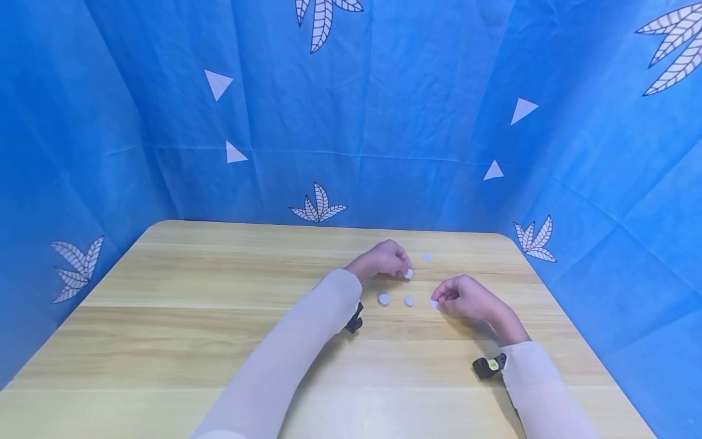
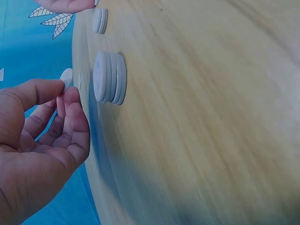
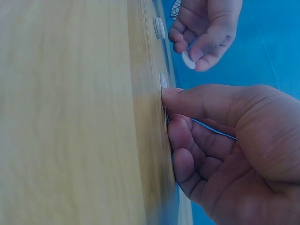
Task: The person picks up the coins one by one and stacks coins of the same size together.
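Out over the far part of the table, my left hand [image 1: 386, 259] pinches a small white disc [image 2: 67, 78] between thumb and forefinger, raised off the wood. My right hand [image 1: 465, 297] is lower and to the right, thumb and finger closed at the edge of another white disc [image 1: 434, 303] at the tabletop. Between the hands stand a larger stack of several discs [image 2: 110, 78] and, to its right, a smaller low pile [image 1: 408, 301]. One more flat white disc [image 1: 426, 257] lies beyond the left fingertips. In the right wrist view the thumb partly hides what it grips.
The light wooden table [image 1: 192, 317] has rounded far corners. Blue cloth [image 1: 417, 110] with white leaves and triangles hangs behind and along both sides. Black wrist cameras [image 1: 485, 367] sit at the cuffs of both pale sleeves [image 1: 290, 353].
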A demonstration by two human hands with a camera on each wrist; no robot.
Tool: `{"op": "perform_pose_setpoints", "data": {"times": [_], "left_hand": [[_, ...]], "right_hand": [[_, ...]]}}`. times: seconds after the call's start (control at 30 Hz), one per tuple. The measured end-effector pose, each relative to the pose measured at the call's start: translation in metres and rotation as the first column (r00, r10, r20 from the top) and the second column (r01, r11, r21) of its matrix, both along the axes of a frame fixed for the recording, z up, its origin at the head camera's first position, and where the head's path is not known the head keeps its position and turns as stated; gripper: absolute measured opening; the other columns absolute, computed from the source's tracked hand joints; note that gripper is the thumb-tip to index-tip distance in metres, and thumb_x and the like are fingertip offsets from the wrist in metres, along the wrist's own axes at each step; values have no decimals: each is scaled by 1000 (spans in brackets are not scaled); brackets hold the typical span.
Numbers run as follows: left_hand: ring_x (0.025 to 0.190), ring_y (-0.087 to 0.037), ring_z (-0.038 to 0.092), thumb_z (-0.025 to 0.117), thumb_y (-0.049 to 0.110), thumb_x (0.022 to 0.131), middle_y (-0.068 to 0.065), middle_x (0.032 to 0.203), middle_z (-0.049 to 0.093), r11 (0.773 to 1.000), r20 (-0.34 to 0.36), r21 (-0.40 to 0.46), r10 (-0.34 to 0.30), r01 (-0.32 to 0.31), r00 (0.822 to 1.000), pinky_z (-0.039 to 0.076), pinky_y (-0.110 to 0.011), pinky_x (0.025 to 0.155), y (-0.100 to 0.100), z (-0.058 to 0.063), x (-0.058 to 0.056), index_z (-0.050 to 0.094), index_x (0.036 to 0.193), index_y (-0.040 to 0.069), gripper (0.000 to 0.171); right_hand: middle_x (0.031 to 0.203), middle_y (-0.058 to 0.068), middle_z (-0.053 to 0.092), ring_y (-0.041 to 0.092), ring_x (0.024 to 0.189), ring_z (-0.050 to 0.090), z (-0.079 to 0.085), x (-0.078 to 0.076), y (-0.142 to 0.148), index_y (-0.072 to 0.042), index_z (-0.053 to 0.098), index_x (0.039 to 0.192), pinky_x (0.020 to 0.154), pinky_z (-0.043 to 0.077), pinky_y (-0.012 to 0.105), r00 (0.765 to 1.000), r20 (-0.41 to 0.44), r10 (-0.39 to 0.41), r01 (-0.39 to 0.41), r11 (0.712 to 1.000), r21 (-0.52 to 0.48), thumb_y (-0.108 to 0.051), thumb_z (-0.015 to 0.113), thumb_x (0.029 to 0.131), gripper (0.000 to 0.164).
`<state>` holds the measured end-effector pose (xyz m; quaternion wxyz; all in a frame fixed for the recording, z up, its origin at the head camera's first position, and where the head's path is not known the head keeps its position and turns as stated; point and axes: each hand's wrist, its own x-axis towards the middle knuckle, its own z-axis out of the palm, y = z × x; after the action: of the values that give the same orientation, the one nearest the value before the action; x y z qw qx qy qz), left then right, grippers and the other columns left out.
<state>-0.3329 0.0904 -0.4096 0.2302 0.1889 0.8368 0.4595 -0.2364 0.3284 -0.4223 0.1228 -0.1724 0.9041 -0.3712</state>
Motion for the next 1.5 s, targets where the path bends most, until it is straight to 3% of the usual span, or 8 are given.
{"op": "perform_pose_setpoints", "data": {"times": [0.3,0.73,1.17,1.5], "left_hand": [[61,-13,51,70,1,91,-1,79,69,998,-37,-45,-45,43,998,43,-25,57,0,-3,7,76,95,9,11],[69,-14,60,74,2,89,-2,84,72,994,-40,-28,-108,107,993,52,-26,65,5,-3,13,75,94,9,8],[63,-11,57,77,0,87,-1,74,68,982,-30,-10,-188,188,982,48,-21,60,15,-4,19,75,93,3,7],[66,-14,62,76,0,88,-3,77,70,980,-36,-47,-194,193,980,53,-24,64,21,-2,27,74,92,5,7]], "right_hand": [[92,2,71,19,87,63,-2,-1,1,-4,74,102,76,53,27,1000,-11,2,-2,1000,13,-2,74,90,12],[93,2,72,20,87,63,-1,-1,1,-5,74,102,78,52,29,1000,-11,2,-2,1000,11,-3,74,90,12],[91,3,72,20,85,64,0,-2,1,-2,73,102,75,53,26,1000,-13,9,-9,1000,2,-2,74,90,12],[90,3,72,20,85,65,2,-1,0,-1,73,101,77,53,27,1000,-24,8,-8,1000,10,-4,75,90,12]]}}
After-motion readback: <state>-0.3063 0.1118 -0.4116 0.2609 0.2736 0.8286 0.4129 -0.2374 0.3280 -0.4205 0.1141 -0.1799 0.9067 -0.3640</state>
